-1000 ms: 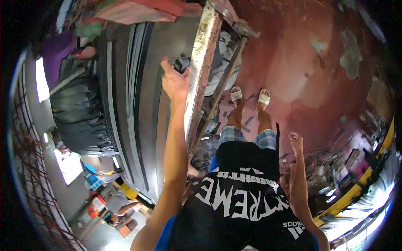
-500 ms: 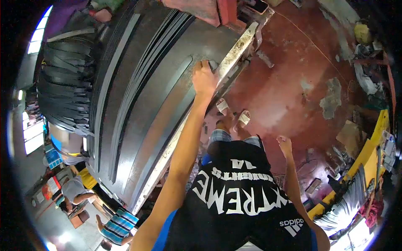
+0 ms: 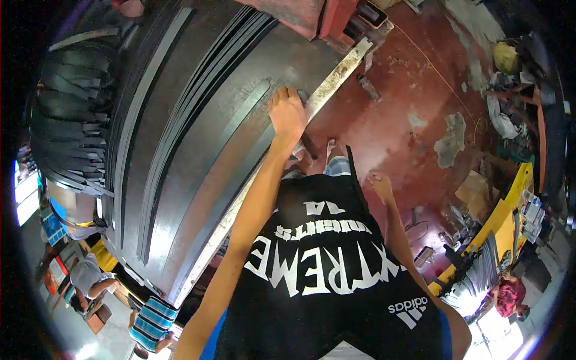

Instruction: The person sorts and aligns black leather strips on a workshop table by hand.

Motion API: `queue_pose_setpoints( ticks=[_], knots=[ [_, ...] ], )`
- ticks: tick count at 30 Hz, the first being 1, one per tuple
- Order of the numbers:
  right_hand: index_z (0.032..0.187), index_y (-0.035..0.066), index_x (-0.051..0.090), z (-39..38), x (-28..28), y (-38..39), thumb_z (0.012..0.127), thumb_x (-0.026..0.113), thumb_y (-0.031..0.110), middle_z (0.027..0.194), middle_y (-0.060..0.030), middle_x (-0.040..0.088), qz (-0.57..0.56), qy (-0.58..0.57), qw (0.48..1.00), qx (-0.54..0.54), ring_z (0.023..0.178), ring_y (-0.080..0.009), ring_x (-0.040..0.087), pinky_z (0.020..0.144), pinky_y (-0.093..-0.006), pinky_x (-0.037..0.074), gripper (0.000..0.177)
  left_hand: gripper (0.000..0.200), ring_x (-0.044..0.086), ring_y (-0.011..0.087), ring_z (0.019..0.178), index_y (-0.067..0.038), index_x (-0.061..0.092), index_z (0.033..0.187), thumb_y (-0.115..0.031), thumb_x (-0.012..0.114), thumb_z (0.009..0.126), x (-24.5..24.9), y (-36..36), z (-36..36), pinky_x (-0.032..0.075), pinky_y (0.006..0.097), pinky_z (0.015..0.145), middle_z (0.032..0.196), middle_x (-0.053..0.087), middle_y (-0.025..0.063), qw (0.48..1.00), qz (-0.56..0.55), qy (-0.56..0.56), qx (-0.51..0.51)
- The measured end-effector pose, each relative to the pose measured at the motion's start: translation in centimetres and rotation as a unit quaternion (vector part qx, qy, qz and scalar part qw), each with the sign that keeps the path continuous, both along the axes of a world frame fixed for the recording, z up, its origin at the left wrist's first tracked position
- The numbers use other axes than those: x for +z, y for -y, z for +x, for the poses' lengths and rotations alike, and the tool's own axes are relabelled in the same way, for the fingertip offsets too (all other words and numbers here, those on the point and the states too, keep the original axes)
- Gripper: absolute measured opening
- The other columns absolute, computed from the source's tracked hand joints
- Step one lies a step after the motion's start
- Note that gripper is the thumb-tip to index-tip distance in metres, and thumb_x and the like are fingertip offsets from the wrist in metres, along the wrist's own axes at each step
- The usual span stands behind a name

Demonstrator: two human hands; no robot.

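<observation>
My left hand (image 3: 287,113) rests on a dark metal table top, close to its edge, with the fingers curled down. A small grey piece (image 3: 302,96) lies beside the fingers; what is under the palm is hidden. A long flat grey strip (image 3: 239,120) with a rounded end runs along the table just left of this hand. Farther left lies a bundle of long dark strips (image 3: 195,99). My right hand (image 3: 381,185) hangs beside my body above the red floor, fingers loosely bent and nothing visible in it.
A worn pale rail (image 3: 336,75) edges the table. Many dark strips (image 3: 72,126) are stacked at the far left. A red metal block (image 3: 294,15) stands at the table's far end. At right is a yellow beam (image 3: 522,186). Other people (image 3: 153,324) are at lower left.
My view has shifted, and my feet have moved closer under my body. My right hand has swung slightly forward. The left hand stays near the same strip end.
</observation>
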State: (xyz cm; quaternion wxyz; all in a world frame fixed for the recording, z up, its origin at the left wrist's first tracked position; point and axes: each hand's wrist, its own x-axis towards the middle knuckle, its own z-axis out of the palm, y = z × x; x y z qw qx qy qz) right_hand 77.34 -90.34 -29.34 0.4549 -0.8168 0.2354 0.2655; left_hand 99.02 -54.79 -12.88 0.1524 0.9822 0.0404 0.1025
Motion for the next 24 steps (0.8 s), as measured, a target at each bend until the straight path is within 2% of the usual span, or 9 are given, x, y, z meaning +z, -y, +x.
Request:
queue_pose_setpoints(
  ticks=[2,4,8,10,13,14,16,20,24],
  knots=[
    [0.109,0.005,0.070,0.4,-1.0,0.8,0.087,0.066,0.016,0.101,-0.0093,0.072,-0.003,0.037,0.999,0.026,0.088,-0.0221,0.067,0.077,-0.0316,0.052,0.025,0.036,0.061,0.0328,0.098,-0.003,0.063,0.093,-0.027,0.076,0.069,0.1,0.0,0.2,0.048,0.0451,0.085,0.099,0.062,0.0138,1.000,-0.005,0.003,0.003],
    [0.108,0.003,0.070,2.0,-0.1,0.8,0.088,0.064,0.019,0.082,-0.0128,0.068,-0.012,0.114,0.986,0.123,0.077,-0.0187,0.064,0.072,-0.0335,0.051,0.026,0.036,0.061,0.0321,0.098,-0.003,0.063,0.093,-0.026,0.076,0.068,0.2,0.0,0.2,0.048,0.0451,0.085,0.100,0.062,0.0135,0.999,-0.009,-0.034,0.003],
    [0.110,0.003,0.069,9.1,4.1,-0.6,0.089,0.064,0.019,0.087,-0.0163,0.068,0.002,0.030,0.989,0.145,0.083,-0.0231,0.066,0.076,-0.0368,0.052,0.027,0.038,0.061,0.0312,0.099,-0.004,0.063,0.094,-0.027,0.077,0.067,0.3,0.0,0.0,0.047,0.0449,0.085,0.101,0.061,0.0132,0.998,-0.007,-0.056,0.013],
    [0.112,0.004,0.068,12.6,4.6,-0.9,0.091,0.064,0.020,0.091,-0.0178,0.068,-0.047,0.114,0.977,0.173,0.085,-0.0218,0.066,0.076,-0.0357,0.052,0.027,0.041,0.060,0.0307,0.100,-0.005,0.063,0.096,-0.028,0.078,0.067,0.9,0.0,-0.2,0.046,0.0451,0.084,0.103,0.061,0.0131,0.998,0.002,-0.065,0.002],
    [0.115,0.010,0.069,16.0,-1.9,0.3,0.089,0.067,0.029,0.104,-0.0164,0.072,-0.100,0.107,0.972,0.186,0.092,-0.0264,0.069,0.081,-0.0372,0.053,0.033,0.045,0.059,0.0303,0.102,-0.005,0.062,0.102,-0.030,0.079,0.068,1.2,0.0,-0.2,0.045,0.0449,0.085,0.107,0.061,0.0121,0.996,0.007,-0.088,0.002],
    [0.115,0.010,0.069,16.9,-4.0,1.2,0.089,0.067,0.029,0.104,-0.0164,0.072,-0.097,0.106,0.971,0.189,0.092,-0.0264,0.069,0.081,-0.0372,0.053,0.033,0.046,0.059,0.0303,0.103,-0.005,0.062,0.103,-0.031,0.079,0.069,1.2,0.0,-0.3,0.045,0.0450,0.086,0.107,0.061,0.0118,0.996,0.014,-0.091,0.000],
    [0.113,0.000,0.067,18.6,-6.4,2.9,0.091,0.066,0.020,0.096,-0.0179,0.071,0.018,0.123,0.981,0.149,0.086,-0.0213,0.066,0.075,-0.0357,0.051,0.030,0.046,0.058,0.0306,0.102,-0.006,0.062,0.104,-0.031,0.079,0.070,1.2,0.0,-0.4,0.044,0.0459,0.086,0.105,0.061,0.0113,0.997,0.016,-0.073,0.008],
    [0.112,-0.001,0.067,20.3,-5.1,4.6,0.089,0.067,0.017,0.097,-0.0119,0.072,0.046,0.103,0.980,0.164,0.085,-0.0202,0.065,0.075,-0.0333,0.051,0.029,0.046,0.058,0.0305,0.103,-0.006,0.061,0.106,-0.032,0.078,0.071,1.1,0.1,-0.5,0.043,0.0466,0.086,0.104,0.061,0.0111,0.997,0.019,-0.073,0.005],
    [0.115,0.002,0.068,19.4,-9.8,8.3,0.087,0.066,0.014,0.102,-0.0141,0.071,0.206,0.105,0.960,0.159,0.089,-0.0218,0.066,0.078,-0.0338,0.052,0.030,0.048,0.057,0.0300,0.104,-0.007,0.060,0.108,-0.032,0.078,0.072,1.4,0.3,-0.5,0.040,0.0473,0.089,0.105,0.061,0.0104,0.995,0.024,-0.098,0.020]
  ],
)
